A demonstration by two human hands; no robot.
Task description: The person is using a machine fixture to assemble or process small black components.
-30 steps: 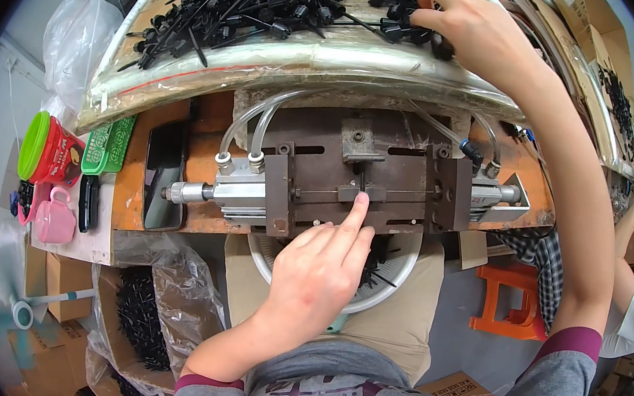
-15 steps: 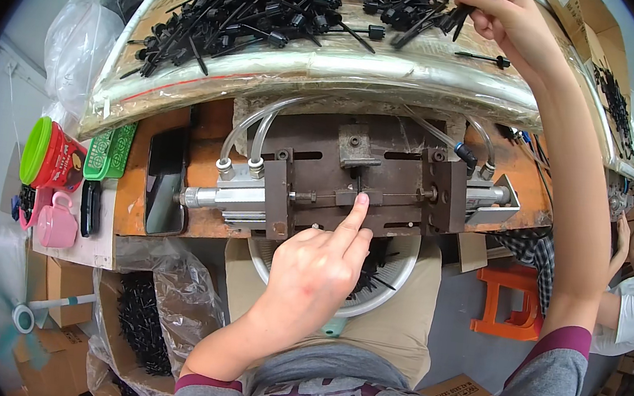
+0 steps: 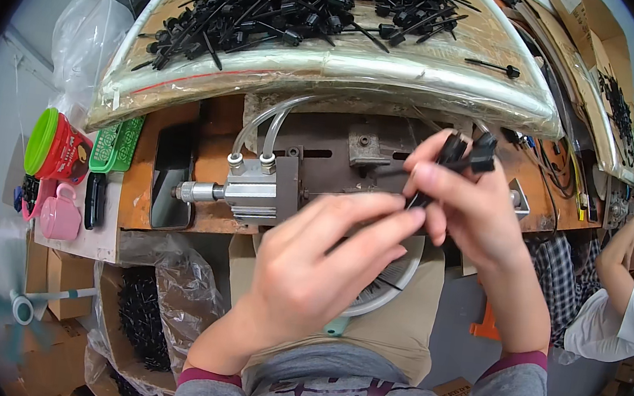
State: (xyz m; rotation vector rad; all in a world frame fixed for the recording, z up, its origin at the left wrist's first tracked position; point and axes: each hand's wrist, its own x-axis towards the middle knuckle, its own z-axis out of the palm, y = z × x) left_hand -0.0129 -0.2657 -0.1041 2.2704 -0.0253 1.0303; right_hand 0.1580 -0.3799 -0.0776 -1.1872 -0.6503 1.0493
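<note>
My right hand [image 3: 479, 213] is closed around several black plastic parts [image 3: 483, 156] with thin stems and knob-like heads, held over the right side of a brown metal fixture [image 3: 333, 139]. My left hand [image 3: 306, 255], slightly blurred, reaches in from the left. Its fingertips pinch at the end of one of these parts, against the right hand's fingers. An aluminium air cylinder [image 3: 251, 197] with clear hoses sits at the fixture's left. Both hands cover the fixture's middle and most of its right end. Below them is a white round basket [image 3: 392, 291], partly hidden.
A large heap of similar black parts [image 3: 299, 8] lies on a plastic-wrapped cardboard surface behind the fixture. At left are a phone [image 3: 173, 182], a red tub [image 3: 68, 154], a green basket [image 3: 117, 145] and a pink cup [image 3: 61, 216]. Another person [image 3: 617, 310] works at the right.
My right hand has come down from the heap to the fixture, carrying black parts. My left hand has left the fixture's middle, moved right and met the right hand at the parts.
</note>
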